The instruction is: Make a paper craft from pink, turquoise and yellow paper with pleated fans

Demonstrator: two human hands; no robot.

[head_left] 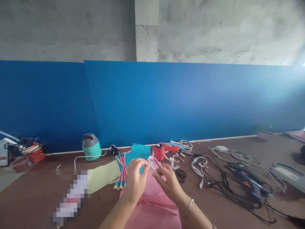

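Observation:
My left hand point(137, 178) pinches the left side of a small translucent tape roll point(154, 163), its fingertips pressed together at the ring's edge. On the ring's right side, my right hand point(166, 179) grips it between thumb and fingers. Both hands are raised over pink paper point(152, 214), which has a crease across it. Left of my left hand stands a pleated paper fan point(122, 171) in pink, blue and cream. Blue paper point(139, 151) lies behind the hands.
Yellow-green paper point(103, 176) and a teal-grey device point(91, 148) are at left. A red tape dispenser point(159, 152) and black scissors point(181, 175) are behind. Right are white strips point(199, 167), cables and a glue gun point(254, 189). A blue partition point(166, 101) stands behind.

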